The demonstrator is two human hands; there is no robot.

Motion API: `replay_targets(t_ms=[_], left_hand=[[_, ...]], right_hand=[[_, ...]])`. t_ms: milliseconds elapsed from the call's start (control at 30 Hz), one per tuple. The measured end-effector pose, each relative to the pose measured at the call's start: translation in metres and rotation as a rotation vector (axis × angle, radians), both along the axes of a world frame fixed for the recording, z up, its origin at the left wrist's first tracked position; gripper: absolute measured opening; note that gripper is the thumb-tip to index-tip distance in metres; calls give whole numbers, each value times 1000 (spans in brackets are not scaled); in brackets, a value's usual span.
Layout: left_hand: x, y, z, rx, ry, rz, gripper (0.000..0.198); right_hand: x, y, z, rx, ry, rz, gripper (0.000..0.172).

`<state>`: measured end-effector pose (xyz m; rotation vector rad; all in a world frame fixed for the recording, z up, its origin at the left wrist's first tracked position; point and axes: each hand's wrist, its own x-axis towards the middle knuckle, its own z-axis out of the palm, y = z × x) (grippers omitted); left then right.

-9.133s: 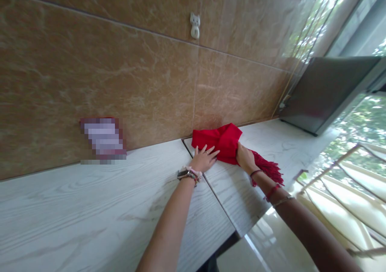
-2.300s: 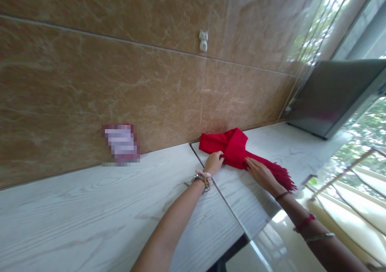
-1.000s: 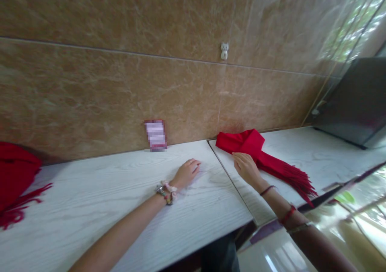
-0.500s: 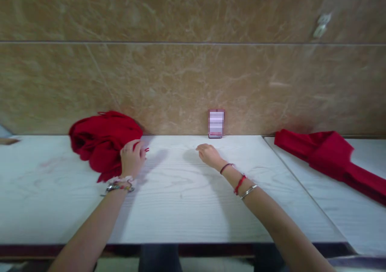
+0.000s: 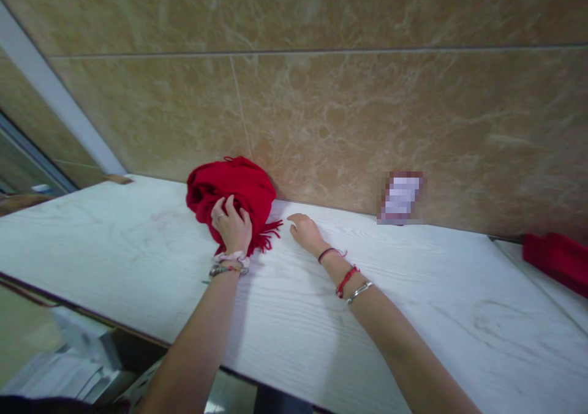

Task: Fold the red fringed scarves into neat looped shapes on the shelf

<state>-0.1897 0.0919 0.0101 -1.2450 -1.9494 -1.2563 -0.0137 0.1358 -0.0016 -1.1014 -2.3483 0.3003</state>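
A bunched red cloth [image 5: 255, 184] with a fringe lies on the white table [image 5: 294, 316] against the wall. On its front side rests my left hand [image 5: 232, 224], fingers spread and bent over the folds. My right hand [image 5: 307, 231] is just right of the fringe, above the table and apart from the cloth. Its fingers are loosely curved with the index finger pointing left, and nothing shows in them.
A pixelated phone-like object [image 5: 400, 198] leans on the tiled wall [image 5: 331, 114]. Another red cloth [image 5: 558, 261] lies at the far right. Below the table at the lower left are white papers or boxes [image 5: 68, 365].
The view has turned to the left. My left hand has moved onto the bunched cloth and spread its fingers. My right hand is now closer to the cloth; the fringe shows more.
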Motion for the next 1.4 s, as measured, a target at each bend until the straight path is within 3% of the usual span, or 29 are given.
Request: replay_targets(t_ms=[467, 667, 867, 1233, 1400], left_hand=[[-2, -5, 2, 26, -30, -55, 40], [-6, -9, 5, 52, -7, 1, 41], [-12, -9, 4, 103, -114, 60, 43], [-13, -7, 2, 97, -176, 34, 44], [-12, -5, 1, 94, -177, 24, 44]], right_hand=[[-17, 16, -3, -7, 146, 3, 37], [-27, 14, -5, 6, 162, 27, 36], [-55, 10, -5, 35, 197, 58, 42], [-93, -2, 13, -78, 160, -84, 51], [-90, 1, 17, -75, 164, -119, 25]])
